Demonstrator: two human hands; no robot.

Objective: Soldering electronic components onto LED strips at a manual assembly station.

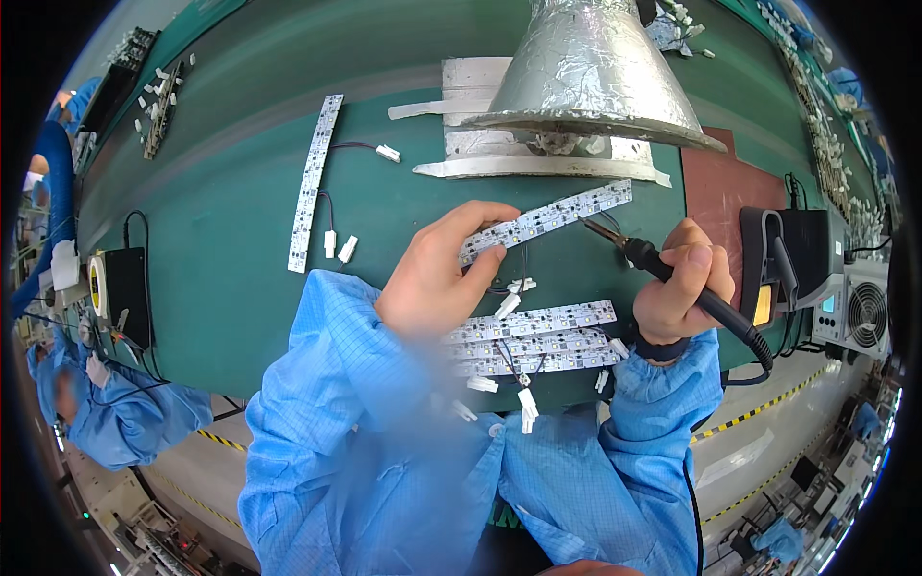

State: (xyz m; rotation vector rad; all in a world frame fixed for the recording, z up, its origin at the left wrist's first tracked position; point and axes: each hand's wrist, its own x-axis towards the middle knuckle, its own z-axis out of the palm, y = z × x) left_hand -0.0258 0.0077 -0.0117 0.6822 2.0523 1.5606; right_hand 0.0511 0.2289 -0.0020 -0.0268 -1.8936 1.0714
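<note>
My left hand (444, 261) grips the left end of a white LED circuit board strip (567, 213), thumb below it and fingers above. The strip slants up to the right, and thin dark wires with a white connector (507, 305) hang from it. In my right hand (684, 283) is a soldering iron (645, 257), closed in the fingers like a pen. Its tip points up and left, close to the lower edge of the strip; whether they touch I cannot tell. Nearer to me lie several similar LED strips (538, 341), stacked, with wires and white connectors.
Another LED strip (315, 182) with wired connectors lies left on the green mat (221, 288). A foil-covered hood (595, 77) stands at the back. To the right are a brown pad (725, 182), a soldering-iron stand (764, 259) and a black box (812, 250). Another person (125, 413) sits at left.
</note>
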